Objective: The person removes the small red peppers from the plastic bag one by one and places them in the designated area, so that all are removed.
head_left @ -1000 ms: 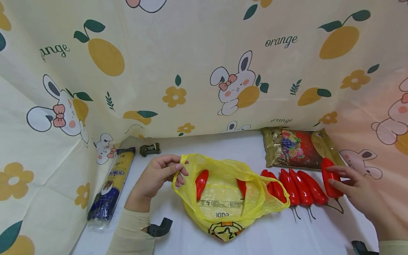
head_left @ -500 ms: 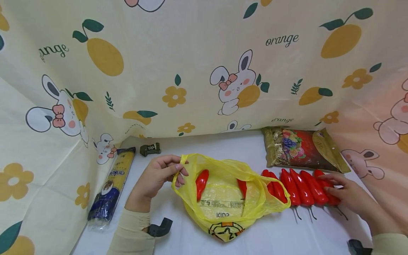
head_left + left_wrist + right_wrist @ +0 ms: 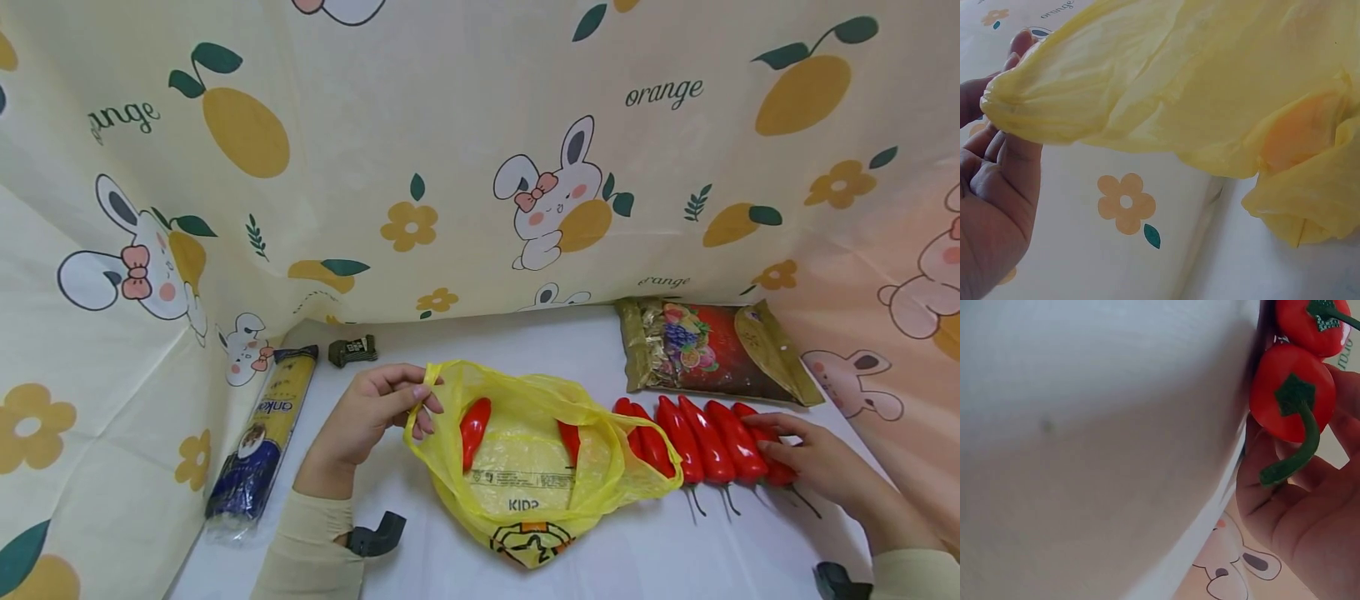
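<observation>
At the bag's left side, my left hand [image 3: 372, 419] pinches one handle of a yellow plastic bag [image 3: 510, 521]. The bag's mouth gapes, and a red chili pepper [image 3: 476, 433] lies inside, with part of another [image 3: 568, 442] showing. To the right, several shiny red peppers [image 3: 703, 442] lie side by side, green stems toward me. My right hand [image 3: 828, 467] grips the rightmost pepper [image 3: 776, 467] of that row. The right wrist view shows this pepper [image 3: 1285, 369] between thumb and fingers, touching its neighbour [image 3: 1304, 325]. The bag's right handle partly covers the row's left end.
Behind the peppers lies a gold and red fruit-print packet [image 3: 720, 350]. A blue and yellow packet [image 3: 258, 450] lies at the left, with a small dark wrapped piece [image 3: 352, 352] near it. A printed cloth [image 3: 450, 150] rises behind and at both sides of the white table.
My right hand has brought its pepper left and down to the end of the row, where it now lies against the neighbouring pepper. The left hand and bag have stayed put.
</observation>
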### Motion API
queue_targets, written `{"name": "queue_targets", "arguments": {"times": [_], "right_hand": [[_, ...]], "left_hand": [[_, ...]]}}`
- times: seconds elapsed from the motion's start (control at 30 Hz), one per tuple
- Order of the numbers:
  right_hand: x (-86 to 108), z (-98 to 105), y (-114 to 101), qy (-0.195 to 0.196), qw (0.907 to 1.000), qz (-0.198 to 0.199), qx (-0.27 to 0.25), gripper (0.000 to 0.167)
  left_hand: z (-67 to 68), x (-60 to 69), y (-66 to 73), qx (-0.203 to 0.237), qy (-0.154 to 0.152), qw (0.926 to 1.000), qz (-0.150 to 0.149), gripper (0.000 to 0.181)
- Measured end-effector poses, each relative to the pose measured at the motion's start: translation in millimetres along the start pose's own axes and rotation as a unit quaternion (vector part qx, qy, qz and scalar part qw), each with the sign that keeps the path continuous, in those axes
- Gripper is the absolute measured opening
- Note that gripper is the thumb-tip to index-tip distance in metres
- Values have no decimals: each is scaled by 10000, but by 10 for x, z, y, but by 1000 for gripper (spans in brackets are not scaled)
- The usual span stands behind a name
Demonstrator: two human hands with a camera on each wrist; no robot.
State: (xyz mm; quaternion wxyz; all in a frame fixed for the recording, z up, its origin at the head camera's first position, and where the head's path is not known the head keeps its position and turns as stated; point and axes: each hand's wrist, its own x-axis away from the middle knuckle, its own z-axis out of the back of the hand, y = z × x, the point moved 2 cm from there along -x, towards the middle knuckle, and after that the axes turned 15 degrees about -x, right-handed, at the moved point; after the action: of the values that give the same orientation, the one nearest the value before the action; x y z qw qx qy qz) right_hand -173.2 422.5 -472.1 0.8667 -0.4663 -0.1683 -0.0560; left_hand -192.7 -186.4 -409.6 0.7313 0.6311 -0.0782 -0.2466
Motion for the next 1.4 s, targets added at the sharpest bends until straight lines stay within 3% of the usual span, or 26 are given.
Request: {"name": "queue_targets", "arguments": {"times": [0.23, 0.6, 1.1, 1.4], "right_hand": [[29, -12, -15, -81, 10000, -1, 12, 60], [103, 89, -112, 375, 9983, 448, 43, 59], [116, 52, -88, 68, 10000, 47, -29, 66], [197, 91, -163, 639, 9959, 612, 194, 59]], "left_hand": [[-7, -1, 7, 19, 10, 10000, 25, 28], [-11, 4, 10, -14, 21, 10000, 4, 28], [-5, 17, 19, -27, 23, 10000, -26, 27], [3, 20, 24, -49, 49, 10000, -30, 27]]}}
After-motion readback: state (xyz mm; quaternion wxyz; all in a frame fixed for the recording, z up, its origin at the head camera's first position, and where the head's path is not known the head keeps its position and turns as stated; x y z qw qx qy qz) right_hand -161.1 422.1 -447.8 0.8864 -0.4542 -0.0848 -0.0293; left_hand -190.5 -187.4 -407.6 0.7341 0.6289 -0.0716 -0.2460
